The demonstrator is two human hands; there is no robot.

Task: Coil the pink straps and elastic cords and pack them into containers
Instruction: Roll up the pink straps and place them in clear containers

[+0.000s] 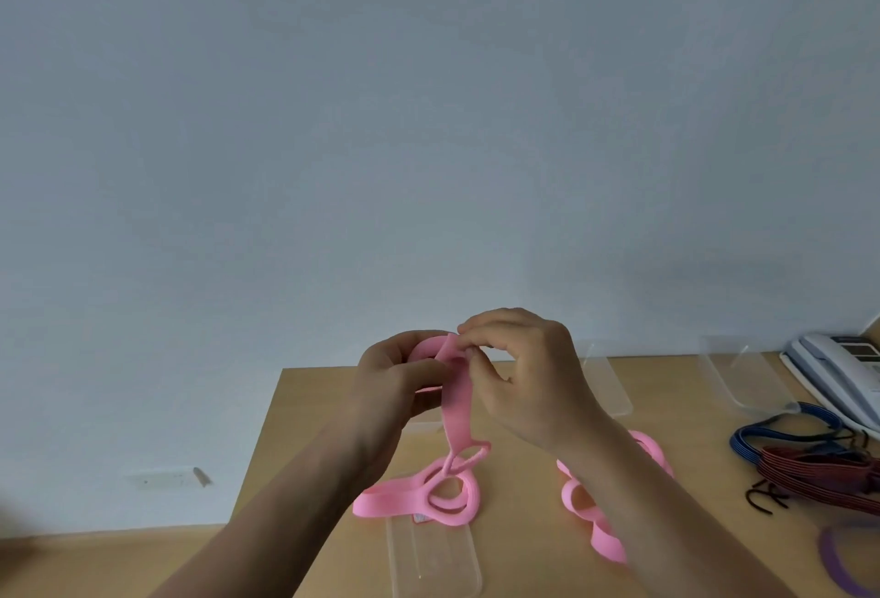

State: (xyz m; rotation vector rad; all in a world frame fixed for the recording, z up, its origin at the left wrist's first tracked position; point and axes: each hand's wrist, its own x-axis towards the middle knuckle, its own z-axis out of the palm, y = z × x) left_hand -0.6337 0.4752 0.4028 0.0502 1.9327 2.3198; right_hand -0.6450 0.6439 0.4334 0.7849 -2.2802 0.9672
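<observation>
Plain pale grey-blue wall [428,121] fills upper view; light wooden table [524,550] below; grey desk telephone [838,368] at right edge (partly cropped); soft, even light.

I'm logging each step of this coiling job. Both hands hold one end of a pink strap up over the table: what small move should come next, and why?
Probably another wrap: the right hand pinches the pink strap at the small coil held in the left hand, yet most of it hangs down and lies looped on the table.

On the table [524,550], one strap [428,497] lies left of another [590,507]; cords [819,469] lie right, before a telephone [838,368].
</observation>
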